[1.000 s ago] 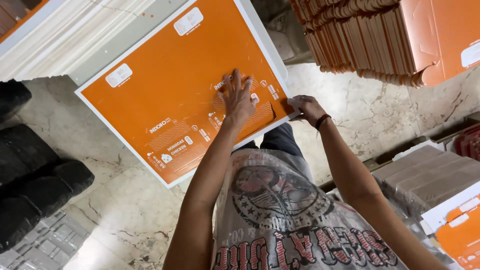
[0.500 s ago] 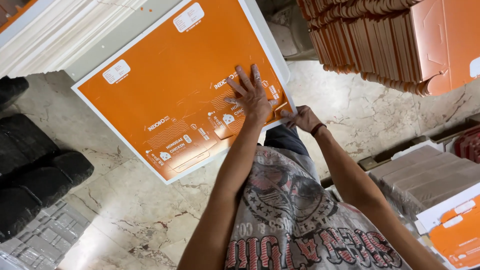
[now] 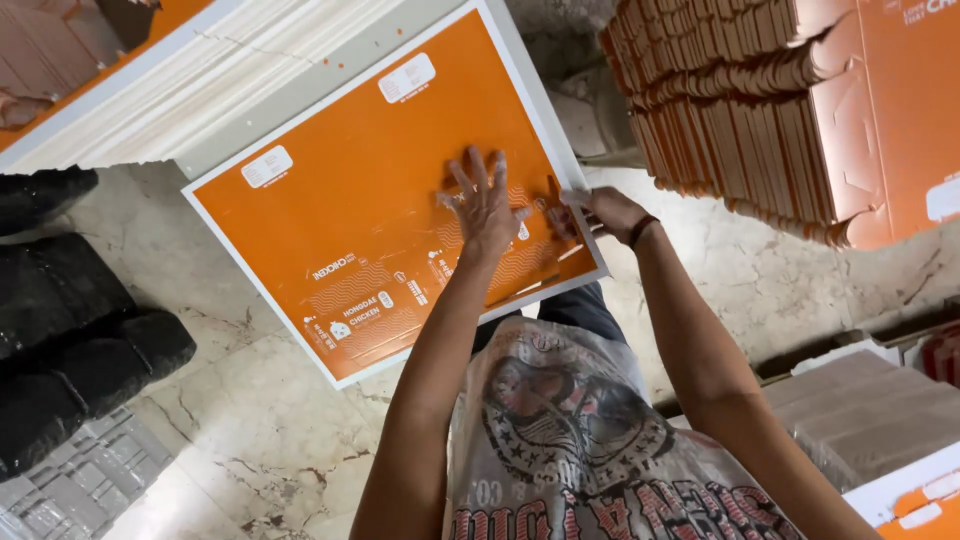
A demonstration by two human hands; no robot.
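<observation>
The orange printed sheet, a flat die-cut carton blank with a white border, lies on top of a stack of like sheets, slightly askew to the white sheet edges showing beyond it at the upper left. The left hand rests flat on it near the near-right corner, fingers spread, its grip open and pressing down rather than holding. The right hand is at that corner's edge, fingers pinched on what appears to be a small orange flap or trim piece; the grip looks closed on it, though the exact hold is partly hidden.

Progress, as judged: the sheet remains whole and flat. Work is confined to one corner, so the stage appears early for this sheet.

Containers: none open to view. At the upper right stands a tall stack of orange flattened cartons. At the lower right sit wrapped bundles, contents not discernible. Black bags lie on the marble floor at the left.
</observation>
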